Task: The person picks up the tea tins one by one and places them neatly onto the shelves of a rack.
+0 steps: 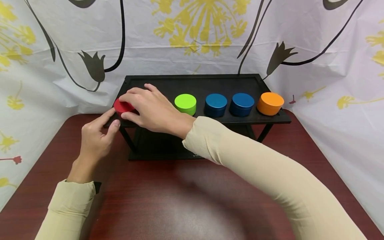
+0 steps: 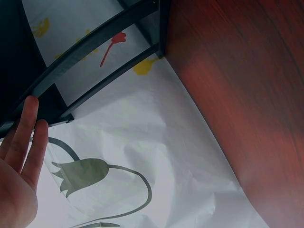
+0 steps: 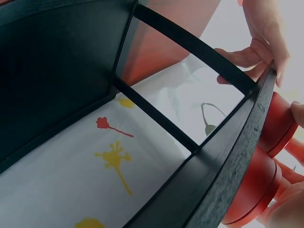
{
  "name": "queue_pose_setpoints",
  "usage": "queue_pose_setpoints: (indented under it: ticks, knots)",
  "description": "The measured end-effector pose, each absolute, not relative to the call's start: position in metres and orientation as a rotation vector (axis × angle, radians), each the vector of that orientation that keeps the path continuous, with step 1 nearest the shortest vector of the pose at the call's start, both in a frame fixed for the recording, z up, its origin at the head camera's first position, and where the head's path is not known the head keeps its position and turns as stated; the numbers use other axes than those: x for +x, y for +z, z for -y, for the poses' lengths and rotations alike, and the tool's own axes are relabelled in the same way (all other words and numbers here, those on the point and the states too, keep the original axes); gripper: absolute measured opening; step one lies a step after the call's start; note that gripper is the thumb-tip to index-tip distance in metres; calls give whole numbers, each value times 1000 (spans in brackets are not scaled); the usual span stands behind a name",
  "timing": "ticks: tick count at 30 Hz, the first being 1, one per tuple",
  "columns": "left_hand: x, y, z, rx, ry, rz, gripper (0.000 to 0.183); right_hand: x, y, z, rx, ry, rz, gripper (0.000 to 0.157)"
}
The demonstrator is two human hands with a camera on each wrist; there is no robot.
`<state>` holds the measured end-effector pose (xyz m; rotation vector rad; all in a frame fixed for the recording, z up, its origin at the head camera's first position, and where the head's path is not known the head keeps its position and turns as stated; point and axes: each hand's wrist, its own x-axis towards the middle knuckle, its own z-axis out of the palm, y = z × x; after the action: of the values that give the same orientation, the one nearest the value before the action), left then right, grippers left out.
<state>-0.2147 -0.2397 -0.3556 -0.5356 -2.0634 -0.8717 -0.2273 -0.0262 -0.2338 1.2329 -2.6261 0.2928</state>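
A red round tin point(image 1: 121, 106) stands at the left end of the black shelf point(image 1: 168, 83). My right hand point(image 1: 153, 108) reaches across from the right and grips this tin between thumb and fingers. The right wrist view shows the gripped red tin point(image 3: 275, 126) and a second red tin point(image 3: 251, 190) beside it; in the head view my right hand hides the second one. My left hand point(image 1: 97, 138) is at the shelf's left corner, its extended index fingertip at the tin's side. In the left wrist view, fingers point(image 2: 33, 152) of that hand lie against the shelf's edge.
Along the shelf's top, to the right, stand a lime green tin point(image 1: 185, 104), a teal blue tin point(image 1: 215, 105), a dark blue tin point(image 1: 242, 104) and an orange tin point(image 1: 270, 103). The shelf's lower tier point(image 1: 162, 143) sits on a reddish wooden table point(image 1: 168, 200). Flower-printed white cloth point(image 1: 324, 73) hangs behind.
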Motion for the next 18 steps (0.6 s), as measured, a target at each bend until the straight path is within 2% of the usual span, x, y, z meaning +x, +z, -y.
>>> queue_pose_setpoints:
  ticks: [18]
  knots:
    - [-216,-356,239,-534,-861,2065,42,-231,-236,30,1190,285,2625,38]
